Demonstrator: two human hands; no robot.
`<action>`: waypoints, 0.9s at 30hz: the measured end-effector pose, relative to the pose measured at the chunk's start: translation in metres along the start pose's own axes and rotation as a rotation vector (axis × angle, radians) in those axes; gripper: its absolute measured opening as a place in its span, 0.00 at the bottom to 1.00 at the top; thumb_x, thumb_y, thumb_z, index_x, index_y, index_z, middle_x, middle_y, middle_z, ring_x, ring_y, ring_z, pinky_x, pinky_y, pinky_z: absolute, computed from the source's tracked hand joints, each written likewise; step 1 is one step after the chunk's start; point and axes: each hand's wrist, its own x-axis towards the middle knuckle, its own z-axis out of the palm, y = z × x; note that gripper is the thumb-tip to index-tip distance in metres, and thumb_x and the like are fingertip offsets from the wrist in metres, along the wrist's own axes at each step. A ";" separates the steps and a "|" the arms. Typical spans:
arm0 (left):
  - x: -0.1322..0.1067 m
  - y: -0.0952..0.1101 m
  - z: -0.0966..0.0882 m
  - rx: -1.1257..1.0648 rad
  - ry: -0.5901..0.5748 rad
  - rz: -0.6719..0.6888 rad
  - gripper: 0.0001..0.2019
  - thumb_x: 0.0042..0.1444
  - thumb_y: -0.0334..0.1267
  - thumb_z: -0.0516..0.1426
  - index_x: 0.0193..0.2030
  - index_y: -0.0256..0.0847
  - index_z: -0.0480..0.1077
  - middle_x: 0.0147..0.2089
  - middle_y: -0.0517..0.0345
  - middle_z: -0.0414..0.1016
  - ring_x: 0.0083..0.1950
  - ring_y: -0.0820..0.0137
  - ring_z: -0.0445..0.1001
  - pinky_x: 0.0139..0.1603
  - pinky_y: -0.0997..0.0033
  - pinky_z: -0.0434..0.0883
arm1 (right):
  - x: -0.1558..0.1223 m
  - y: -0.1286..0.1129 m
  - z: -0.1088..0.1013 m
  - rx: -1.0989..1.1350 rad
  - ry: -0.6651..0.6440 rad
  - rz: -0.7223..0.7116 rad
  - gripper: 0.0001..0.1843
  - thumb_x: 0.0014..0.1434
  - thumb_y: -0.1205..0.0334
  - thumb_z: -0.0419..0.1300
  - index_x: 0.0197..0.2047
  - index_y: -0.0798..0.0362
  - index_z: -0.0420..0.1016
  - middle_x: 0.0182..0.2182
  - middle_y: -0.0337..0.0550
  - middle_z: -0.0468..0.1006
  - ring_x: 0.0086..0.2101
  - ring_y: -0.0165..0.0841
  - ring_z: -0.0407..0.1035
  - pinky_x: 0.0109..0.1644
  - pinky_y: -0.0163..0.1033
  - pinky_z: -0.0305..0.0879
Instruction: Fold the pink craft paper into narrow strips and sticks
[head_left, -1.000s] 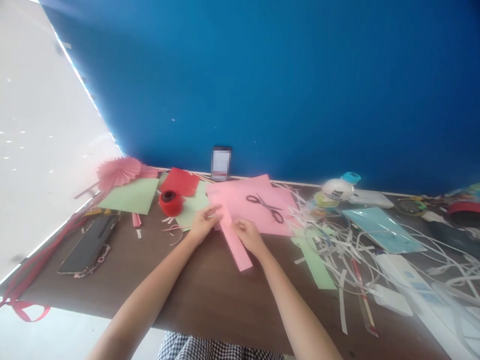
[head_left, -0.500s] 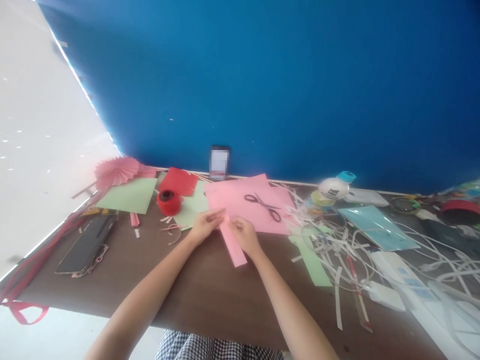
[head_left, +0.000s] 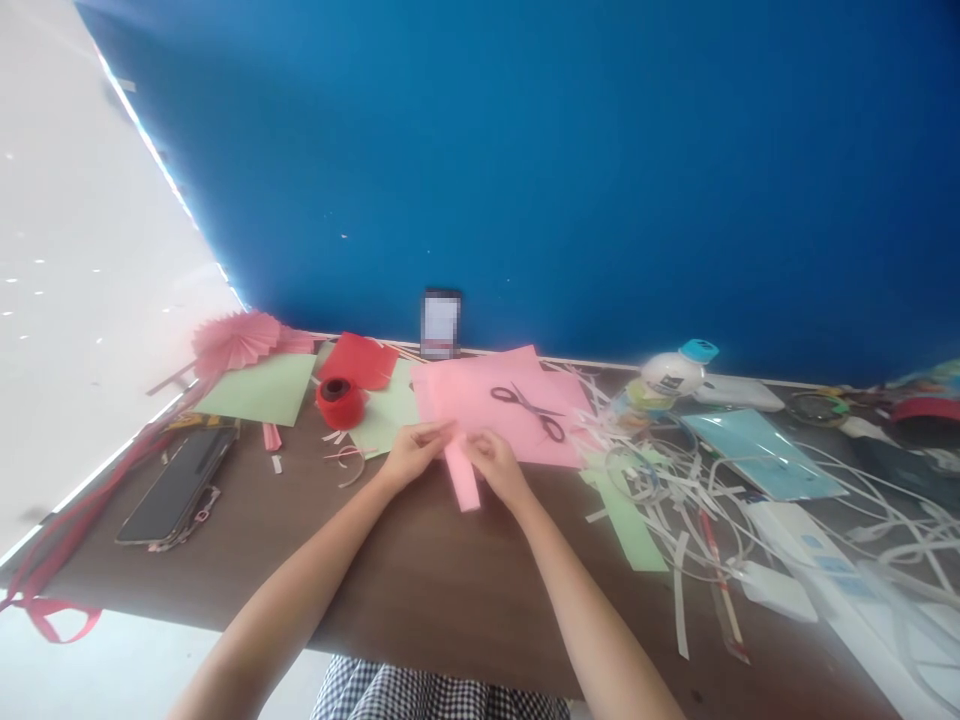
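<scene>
As my left hand (head_left: 412,454) and right hand (head_left: 496,466) pinch a pink strip (head_left: 464,483), scissors (head_left: 529,405) lie beyond; cables (head_left: 686,490) rightward; tabletop (head_left: 405,590) nearer, to its edge (head_left: 390,657).

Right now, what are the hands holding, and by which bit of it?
A pink paper strip: the left hand and the right hand both hold it by its far end, leaving the near end free.
</scene>
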 end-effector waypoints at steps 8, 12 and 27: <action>-0.002 0.004 0.002 -0.088 -0.015 -0.037 0.24 0.43 0.42 0.61 0.48 0.36 0.68 0.40 0.50 0.75 0.38 0.67 0.74 0.37 0.68 0.73 | 0.000 0.004 -0.005 -0.061 0.014 -0.044 0.14 0.50 0.52 0.56 0.25 0.56 0.67 0.23 0.41 0.72 0.28 0.32 0.68 0.32 0.37 0.62; -0.001 0.001 0.000 -0.042 0.016 -0.022 0.20 0.42 0.41 0.62 0.43 0.35 0.71 0.41 0.48 0.75 0.40 0.65 0.73 0.36 0.70 0.73 | 0.000 0.003 -0.006 -0.046 -0.027 -0.029 0.14 0.49 0.52 0.57 0.27 0.56 0.69 0.27 0.43 0.74 0.31 0.34 0.69 0.34 0.38 0.64; 0.000 0.000 0.003 0.075 0.077 0.106 0.15 0.42 0.41 0.61 0.37 0.35 0.72 0.39 0.49 0.75 0.39 0.66 0.73 0.37 0.68 0.72 | -0.001 0.007 -0.007 -0.153 -0.045 -0.055 0.16 0.49 0.50 0.57 0.25 0.56 0.68 0.23 0.41 0.72 0.26 0.32 0.67 0.30 0.36 0.63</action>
